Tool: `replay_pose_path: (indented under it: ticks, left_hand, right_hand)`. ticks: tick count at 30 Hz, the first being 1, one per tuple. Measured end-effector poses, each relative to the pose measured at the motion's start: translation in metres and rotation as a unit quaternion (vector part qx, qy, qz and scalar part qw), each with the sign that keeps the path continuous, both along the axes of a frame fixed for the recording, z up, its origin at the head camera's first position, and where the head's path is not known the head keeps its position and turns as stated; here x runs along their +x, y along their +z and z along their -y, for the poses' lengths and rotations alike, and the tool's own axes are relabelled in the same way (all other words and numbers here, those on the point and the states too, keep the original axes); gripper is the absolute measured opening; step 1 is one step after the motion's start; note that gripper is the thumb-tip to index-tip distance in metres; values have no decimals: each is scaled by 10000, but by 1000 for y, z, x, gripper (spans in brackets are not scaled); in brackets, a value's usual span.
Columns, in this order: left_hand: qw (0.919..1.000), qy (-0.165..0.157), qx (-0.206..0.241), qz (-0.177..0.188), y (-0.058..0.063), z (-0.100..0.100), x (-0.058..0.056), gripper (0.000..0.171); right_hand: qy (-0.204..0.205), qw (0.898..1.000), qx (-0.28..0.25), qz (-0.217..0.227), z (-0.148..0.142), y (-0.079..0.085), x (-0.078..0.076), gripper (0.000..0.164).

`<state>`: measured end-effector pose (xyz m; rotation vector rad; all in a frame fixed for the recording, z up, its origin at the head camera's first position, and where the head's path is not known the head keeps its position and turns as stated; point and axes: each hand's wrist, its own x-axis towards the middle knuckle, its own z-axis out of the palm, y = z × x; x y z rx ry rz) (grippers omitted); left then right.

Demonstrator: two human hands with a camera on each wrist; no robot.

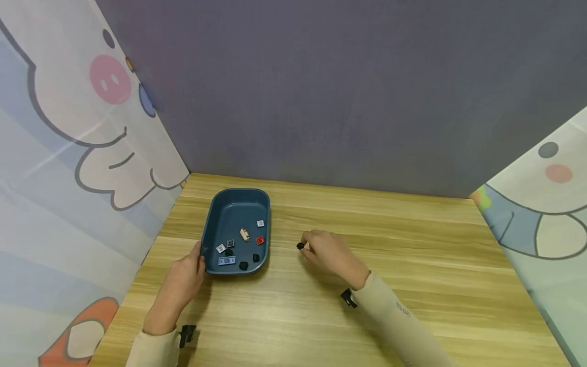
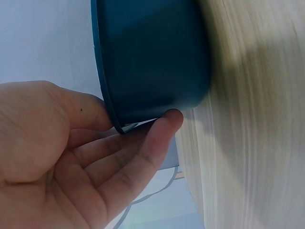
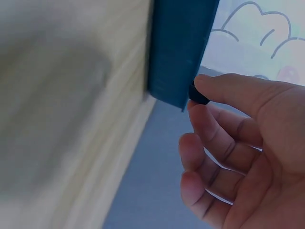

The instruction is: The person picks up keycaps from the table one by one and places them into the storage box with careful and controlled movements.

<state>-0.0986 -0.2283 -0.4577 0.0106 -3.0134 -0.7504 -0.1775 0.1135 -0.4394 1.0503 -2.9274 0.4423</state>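
A dark blue tray (image 1: 238,198) stands on the table, its near left corner gripped by my left hand (image 1: 182,278). In the left wrist view, that thumb lies against the rim while the fingertips (image 2: 172,119) touch the outer wall. To the right of the tray, my right hand (image 1: 329,255) pinches a small black piece (image 3: 198,95) between thumb and index finger, above the tabletop. Inside the tray lie several small pieces: a beige piece (image 1: 245,235), a red square tile (image 1: 260,240), a light blue rectangular tile (image 1: 227,260), white square tiles (image 1: 260,223) and black pieces (image 1: 243,265).
The wood-grain table (image 1: 412,244) extends right and forward of the tray. A grey panel (image 1: 339,92) rises at its back edge. Cartoon-printed sheets (image 1: 55,168) hang at both sides. A black wrist mount (image 1: 187,335) shows at each sleeve.
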Motion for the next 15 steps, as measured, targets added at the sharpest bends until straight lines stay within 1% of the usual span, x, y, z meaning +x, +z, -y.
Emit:
replay_pose_path:
  ticks: [5, 9, 11, 15]
  left_hand:
    - [10000, 23, -13, 14, -1, 1, 0, 46]
    - [10000, 7, -11, -83, -1, 1, 0, 45]
    - [9999, 2, -12, -131, -2, 1, 0, 45]
    - [9998, -1, -14, -181, -2, 1, 0, 44]
  right_hand:
    - [31, 9999, 68, -105, 21, 18, -15, 15]
    - [98, 9999, 40, 30, 42, 31, -25, 15]
    - [189, 9998, -6, 103, 54, 36, -30, 14]
    - [431, 9990, 126, -19, 77, 40, -40, 10]
